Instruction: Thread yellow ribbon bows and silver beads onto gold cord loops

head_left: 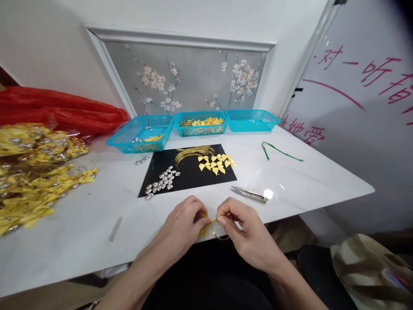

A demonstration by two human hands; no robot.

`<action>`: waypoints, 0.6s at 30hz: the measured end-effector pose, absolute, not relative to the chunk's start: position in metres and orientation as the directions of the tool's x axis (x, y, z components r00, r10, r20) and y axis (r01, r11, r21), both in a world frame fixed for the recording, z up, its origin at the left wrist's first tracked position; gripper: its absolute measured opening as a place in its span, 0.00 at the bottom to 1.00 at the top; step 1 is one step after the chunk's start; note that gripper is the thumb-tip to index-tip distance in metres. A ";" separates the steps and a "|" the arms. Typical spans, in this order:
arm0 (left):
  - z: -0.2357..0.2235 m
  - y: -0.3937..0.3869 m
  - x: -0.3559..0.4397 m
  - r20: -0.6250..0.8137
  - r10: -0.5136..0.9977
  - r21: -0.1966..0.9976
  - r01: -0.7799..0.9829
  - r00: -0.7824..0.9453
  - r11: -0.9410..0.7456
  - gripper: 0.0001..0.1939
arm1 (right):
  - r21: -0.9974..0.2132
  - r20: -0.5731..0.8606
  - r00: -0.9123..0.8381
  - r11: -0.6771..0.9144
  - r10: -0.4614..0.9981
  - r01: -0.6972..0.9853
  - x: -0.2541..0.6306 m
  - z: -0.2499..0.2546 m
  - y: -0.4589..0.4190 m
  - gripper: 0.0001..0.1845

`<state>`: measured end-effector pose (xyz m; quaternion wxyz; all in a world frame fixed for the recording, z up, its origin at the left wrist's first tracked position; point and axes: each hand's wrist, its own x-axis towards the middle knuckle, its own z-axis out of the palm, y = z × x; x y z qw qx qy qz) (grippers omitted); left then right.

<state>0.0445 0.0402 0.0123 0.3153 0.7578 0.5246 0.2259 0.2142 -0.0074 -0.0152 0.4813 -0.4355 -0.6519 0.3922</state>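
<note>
At the table's front edge, my left hand (189,219) pinches a gold cord (218,237) together with a bit of yellow, mostly hidden by the fingers. My right hand (241,224) pinches the same cord close by, and a loop of it hangs between the hands. Just beyond lies a black mat (190,178) bearing silver heart-shaped beads (166,178), a bundle of gold cords (195,153) and yellow folded ribbon pieces (217,163). Thread snips (249,194) rest on the table past my right hand.
Three blue baskets (142,144) line the back; the middle one holds yellow pieces and cords. Yellow beaded strands (38,189) and a red bag (61,105) crowd the left. A green cord (280,151) lies at the right, a small clear strip (115,229) at the left front.
</note>
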 end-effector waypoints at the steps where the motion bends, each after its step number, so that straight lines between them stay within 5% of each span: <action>1: 0.012 0.040 0.043 0.007 0.940 0.724 0.647 0.340 -0.240 0.06 | -0.932 0.285 -0.153 0.311 0.946 0.185 0.214 -0.015 -0.008 0.07; 8: 0.021 0.028 0.028 -0.053 0.974 0.874 0.483 0.221 -0.062 0.09 | -0.958 0.259 -0.196 0.226 0.946 -0.177 0.217 -0.005 -0.013 0.09; 14: 0.035 -0.004 0.028 0.060 0.998 0.956 0.287 0.033 -0.067 0.10 | -0.875 0.433 -0.113 0.447 0.894 0.184 0.196 0.010 -0.029 0.08; 18: 0.040 -0.016 0.025 0.232 0.970 0.890 0.389 0.068 -0.240 0.04 | -0.770 0.540 -0.099 0.538 0.836 0.343 0.185 0.016 -0.036 0.08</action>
